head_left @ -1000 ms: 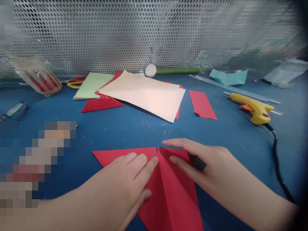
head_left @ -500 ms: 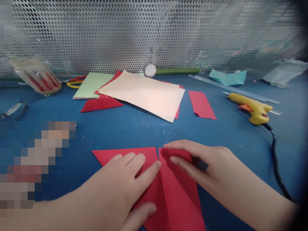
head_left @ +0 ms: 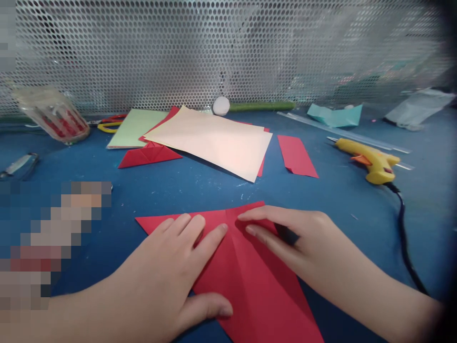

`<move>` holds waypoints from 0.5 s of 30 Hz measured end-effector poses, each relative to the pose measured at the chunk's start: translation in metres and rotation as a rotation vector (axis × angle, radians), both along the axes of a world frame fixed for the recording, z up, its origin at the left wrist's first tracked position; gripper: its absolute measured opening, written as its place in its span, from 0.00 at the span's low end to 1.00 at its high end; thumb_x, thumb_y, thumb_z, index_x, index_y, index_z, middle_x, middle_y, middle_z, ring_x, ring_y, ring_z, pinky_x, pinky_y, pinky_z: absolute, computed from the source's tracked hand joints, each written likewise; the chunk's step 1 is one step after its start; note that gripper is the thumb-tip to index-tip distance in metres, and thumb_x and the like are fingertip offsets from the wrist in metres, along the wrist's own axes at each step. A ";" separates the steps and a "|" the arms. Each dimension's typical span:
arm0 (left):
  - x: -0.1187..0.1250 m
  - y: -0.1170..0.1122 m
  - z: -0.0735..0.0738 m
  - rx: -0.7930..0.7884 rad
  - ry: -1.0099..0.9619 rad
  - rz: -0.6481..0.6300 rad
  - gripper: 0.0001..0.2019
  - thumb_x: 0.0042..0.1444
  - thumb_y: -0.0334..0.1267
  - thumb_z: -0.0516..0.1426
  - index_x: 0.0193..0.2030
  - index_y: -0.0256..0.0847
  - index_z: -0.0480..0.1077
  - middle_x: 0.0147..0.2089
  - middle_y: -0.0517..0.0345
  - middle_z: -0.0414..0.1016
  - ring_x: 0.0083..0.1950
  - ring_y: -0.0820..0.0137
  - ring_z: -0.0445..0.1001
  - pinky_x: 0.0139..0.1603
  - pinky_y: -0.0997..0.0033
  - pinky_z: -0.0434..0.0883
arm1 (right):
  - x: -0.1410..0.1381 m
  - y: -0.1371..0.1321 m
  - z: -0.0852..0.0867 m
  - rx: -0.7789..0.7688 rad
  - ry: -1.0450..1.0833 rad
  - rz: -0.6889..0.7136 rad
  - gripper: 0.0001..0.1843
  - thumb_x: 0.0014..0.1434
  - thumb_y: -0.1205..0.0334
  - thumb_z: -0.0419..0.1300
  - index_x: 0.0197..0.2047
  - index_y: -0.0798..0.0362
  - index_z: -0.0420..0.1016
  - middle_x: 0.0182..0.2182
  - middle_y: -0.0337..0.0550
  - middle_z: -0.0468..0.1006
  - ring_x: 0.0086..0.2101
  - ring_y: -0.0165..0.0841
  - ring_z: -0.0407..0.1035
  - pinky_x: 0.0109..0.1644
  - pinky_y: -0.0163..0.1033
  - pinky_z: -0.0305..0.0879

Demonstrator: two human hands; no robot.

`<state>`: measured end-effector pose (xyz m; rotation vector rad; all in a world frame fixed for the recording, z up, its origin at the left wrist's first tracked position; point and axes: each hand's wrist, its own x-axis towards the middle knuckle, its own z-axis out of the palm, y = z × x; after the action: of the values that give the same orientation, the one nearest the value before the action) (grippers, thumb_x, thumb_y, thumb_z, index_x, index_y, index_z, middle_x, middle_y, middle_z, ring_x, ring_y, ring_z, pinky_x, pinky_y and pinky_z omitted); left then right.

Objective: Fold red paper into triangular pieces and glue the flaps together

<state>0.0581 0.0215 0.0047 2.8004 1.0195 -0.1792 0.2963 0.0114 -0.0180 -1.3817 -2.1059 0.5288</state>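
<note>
A large sheet of red paper (head_left: 257, 281) lies on the blue table in front of me, with a crease running down its middle. My left hand (head_left: 178, 267) rests palm down on its left part, fingers spread and index fingertip close to the crease. The thumb reaches over the paper's lower left edge. On the right part, my right hand (head_left: 296, 233) touches the sheet beside the crease, its index finger and thumb slightly apart. Its remaining fingers are hidden behind the hand.
Beyond the hands lie a folded red paper piece (head_left: 150, 155), a stack of cream paper (head_left: 214, 140), green paper (head_left: 137, 126) and a red strip (head_left: 298, 156). A yellow glue gun (head_left: 371, 159) with black cord is at right. Left stands a tilted jar (head_left: 53, 114); scissors (head_left: 109, 126) lie nearby.
The red paper's right part has opened out flatter, and the gap at the top of the crease has closed. Both hands have shifted slightly left with the view.
</note>
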 end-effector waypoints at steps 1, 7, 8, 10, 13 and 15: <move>0.000 0.000 0.000 0.022 -0.021 -0.032 0.38 0.66 0.62 0.59 0.70 0.31 0.68 0.58 0.34 0.79 0.55 0.42 0.79 0.52 0.41 0.79 | 0.000 0.001 0.000 0.001 -0.019 0.000 0.16 0.66 0.67 0.54 0.43 0.45 0.83 0.42 0.32 0.89 0.38 0.32 0.84 0.42 0.35 0.78; 0.001 -0.004 -0.007 0.168 -0.124 -0.178 0.30 0.68 0.53 0.60 0.64 0.26 0.73 0.55 0.36 0.82 0.51 0.49 0.82 0.55 0.53 0.79 | 0.002 -0.002 -0.001 0.004 -0.099 0.008 0.17 0.66 0.66 0.53 0.46 0.41 0.83 0.45 0.31 0.88 0.38 0.39 0.85 0.42 0.47 0.81; 0.001 -0.005 -0.007 0.171 -0.123 -0.182 0.28 0.70 0.51 0.59 0.64 0.26 0.73 0.55 0.37 0.82 0.51 0.49 0.82 0.55 0.53 0.79 | 0.003 -0.003 -0.001 0.002 -0.106 0.002 0.17 0.66 0.65 0.53 0.47 0.41 0.83 0.46 0.31 0.88 0.38 0.39 0.85 0.41 0.47 0.81; 0.000 -0.007 -0.007 0.169 -0.120 -0.180 0.26 0.71 0.48 0.57 0.64 0.26 0.73 0.56 0.37 0.82 0.51 0.49 0.82 0.53 0.51 0.79 | 0.003 -0.004 -0.002 0.001 -0.115 -0.007 0.18 0.66 0.65 0.53 0.47 0.40 0.82 0.45 0.32 0.88 0.37 0.40 0.84 0.39 0.47 0.82; -0.002 -0.008 -0.006 0.131 -0.128 -0.167 0.25 0.72 0.44 0.54 0.66 0.27 0.70 0.58 0.38 0.81 0.51 0.48 0.81 0.51 0.50 0.79 | 0.002 -0.004 -0.002 0.004 -0.117 -0.005 0.18 0.65 0.67 0.53 0.47 0.41 0.82 0.45 0.32 0.88 0.37 0.40 0.84 0.41 0.47 0.82; -0.004 -0.008 -0.005 0.097 -0.133 -0.157 0.25 0.72 0.44 0.53 0.67 0.27 0.69 0.59 0.39 0.80 0.52 0.48 0.81 0.51 0.49 0.79 | 0.001 -0.004 -0.002 0.000 -0.116 0.001 0.18 0.65 0.67 0.53 0.46 0.42 0.82 0.45 0.33 0.88 0.38 0.39 0.85 0.42 0.47 0.81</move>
<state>0.0540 0.0138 -0.0005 2.9346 0.8001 0.0392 0.2976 0.0071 -0.0196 -1.4424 -2.1981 0.4593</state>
